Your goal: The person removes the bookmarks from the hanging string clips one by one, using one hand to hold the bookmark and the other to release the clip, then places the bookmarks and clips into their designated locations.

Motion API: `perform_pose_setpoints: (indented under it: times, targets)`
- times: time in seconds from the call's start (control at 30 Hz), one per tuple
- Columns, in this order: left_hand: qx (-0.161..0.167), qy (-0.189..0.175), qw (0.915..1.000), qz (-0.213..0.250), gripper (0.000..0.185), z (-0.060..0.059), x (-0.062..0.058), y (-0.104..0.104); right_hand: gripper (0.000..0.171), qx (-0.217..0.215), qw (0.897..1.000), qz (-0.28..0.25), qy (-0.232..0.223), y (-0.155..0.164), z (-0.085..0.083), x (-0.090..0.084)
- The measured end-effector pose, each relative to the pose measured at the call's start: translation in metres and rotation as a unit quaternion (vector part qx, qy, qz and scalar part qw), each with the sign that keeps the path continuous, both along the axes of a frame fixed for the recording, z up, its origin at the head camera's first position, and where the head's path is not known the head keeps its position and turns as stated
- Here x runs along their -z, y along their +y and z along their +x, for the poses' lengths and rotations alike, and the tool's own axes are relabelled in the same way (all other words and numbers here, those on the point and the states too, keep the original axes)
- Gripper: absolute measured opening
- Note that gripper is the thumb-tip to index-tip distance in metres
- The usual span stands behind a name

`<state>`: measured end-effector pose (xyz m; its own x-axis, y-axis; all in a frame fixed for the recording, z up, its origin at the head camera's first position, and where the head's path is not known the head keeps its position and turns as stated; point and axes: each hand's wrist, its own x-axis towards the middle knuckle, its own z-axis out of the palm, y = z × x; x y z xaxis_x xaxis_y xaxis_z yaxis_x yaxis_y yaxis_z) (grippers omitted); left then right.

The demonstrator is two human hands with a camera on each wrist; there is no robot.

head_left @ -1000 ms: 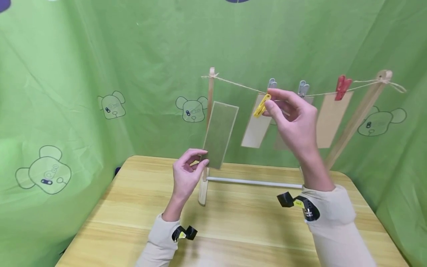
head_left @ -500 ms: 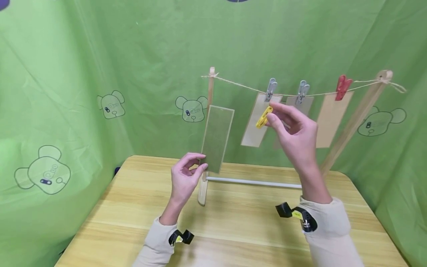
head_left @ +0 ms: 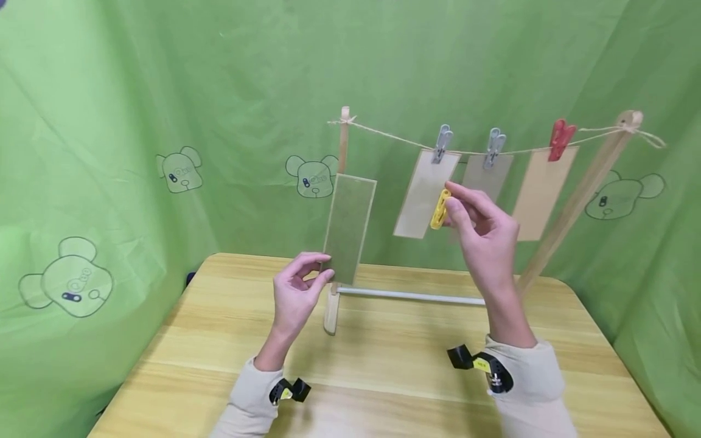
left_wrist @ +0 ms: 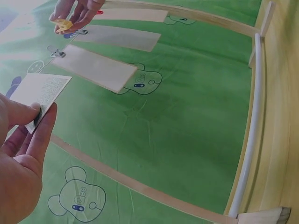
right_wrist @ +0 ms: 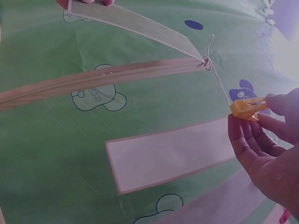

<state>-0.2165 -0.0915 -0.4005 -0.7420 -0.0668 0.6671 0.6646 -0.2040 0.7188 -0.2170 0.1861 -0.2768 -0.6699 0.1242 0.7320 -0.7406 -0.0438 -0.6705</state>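
My left hand (head_left: 296, 289) pinches the lower left edge of a greenish rectangular card (head_left: 350, 228), held upright in front of the left wooden post. In the left wrist view the thumb presses the card (left_wrist: 49, 91) against the fingers. Between thumb and fingertips, my right hand (head_left: 487, 231) holds a yellow clothespin (head_left: 440, 210), below the string (head_left: 386, 133) and in front of a pale card (head_left: 421, 201). The right wrist view shows the yellow clothespin (right_wrist: 245, 108) gripped by its handle end. A grey clothespin (head_left: 442, 144) fastens that pale card to the string.
A grey card (head_left: 487, 176) hangs from another grey clothespin (head_left: 495, 148), and a tan card (head_left: 546, 194) from a red clothespin (head_left: 561, 140). Wooden posts (head_left: 586, 188) carry the string. A pale rod (head_left: 411, 296) joins them low above the wooden table (head_left: 383, 371). Green cloth (head_left: 246, 91) surrounds it.
My right hand has lowered with the yellow clothespin, away from the string, and the clothespin has turned more upright. My left hand has shifted slightly left and down with the greenish card.
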Motion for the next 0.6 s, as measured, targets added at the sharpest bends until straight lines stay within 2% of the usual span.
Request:
perform_pose_setpoints:
  times: [0.27,0.6]
  targets:
    - [-0.008,-0.005,0.9999,-0.006,0.027,0.002,0.005,-0.009,0.031,-0.009,1.000,-0.018,-0.019,0.002,0.003,0.016]
    - [-0.013,-0.006,0.9998,-0.013,0.027,0.006,0.014,-0.021,0.035,0.000,0.999,-0.013,-0.035,0.001,0.010,0.035]
